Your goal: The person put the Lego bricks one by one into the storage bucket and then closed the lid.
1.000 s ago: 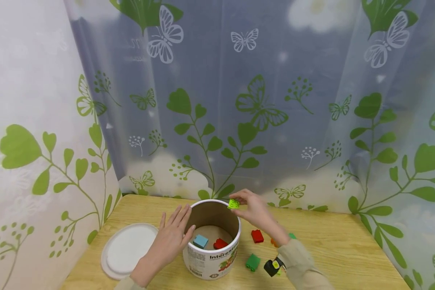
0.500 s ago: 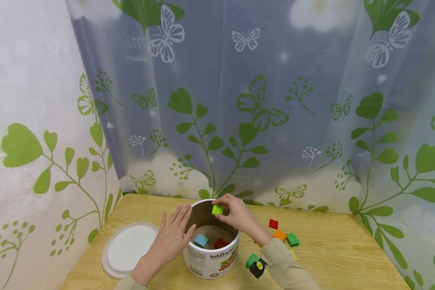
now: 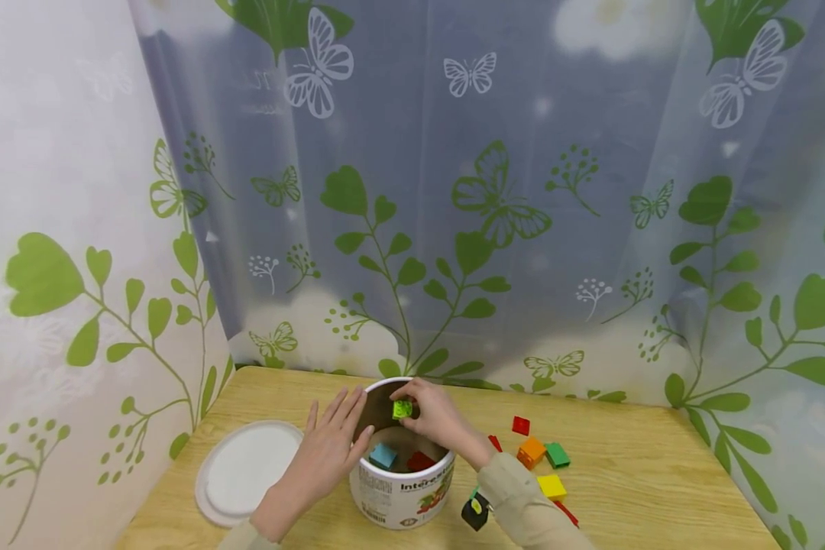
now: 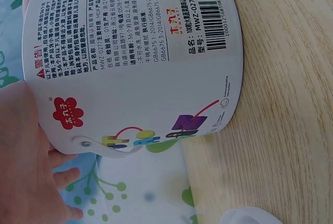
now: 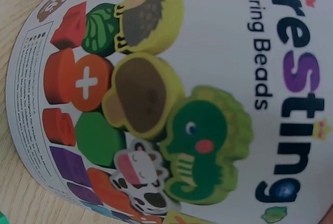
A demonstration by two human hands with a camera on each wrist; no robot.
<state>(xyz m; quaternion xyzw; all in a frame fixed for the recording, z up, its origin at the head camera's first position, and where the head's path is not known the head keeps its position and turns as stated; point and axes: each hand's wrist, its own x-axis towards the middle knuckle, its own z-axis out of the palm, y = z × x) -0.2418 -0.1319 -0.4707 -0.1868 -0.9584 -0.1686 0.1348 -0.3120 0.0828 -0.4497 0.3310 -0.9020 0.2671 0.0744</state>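
Observation:
A white round tub (image 3: 378,500) with printed sides stands on the table, its top off. My right hand (image 3: 443,420) pinches a lime-green toy brick (image 3: 402,409) between thumb and fingers, over the tub's mouth and just inside the rim. On the tub's floor lie a light-blue brick (image 3: 383,457) and a red brick (image 3: 420,461). My left hand (image 3: 330,443) has its fingers straight and lies against the tub's left rim. In the left wrist view that hand (image 4: 26,156) touches the tub's side. The right wrist view is filled by the tub's printed wall (image 5: 218,52).
A white lid (image 3: 247,467) lies left of the tub on the wooden table (image 3: 626,473). To the right are loose bricks: red (image 3: 520,425), orange (image 3: 531,452), green (image 3: 558,455), yellow (image 3: 551,487) and a black piece (image 3: 476,512). A patterned curtain (image 3: 412,191) hangs behind.
My right hand has moved left and down with the lime-green brick, from the tub's right rim to inside its mouth. More bricks at the right have come into sight. The left hand stays put.

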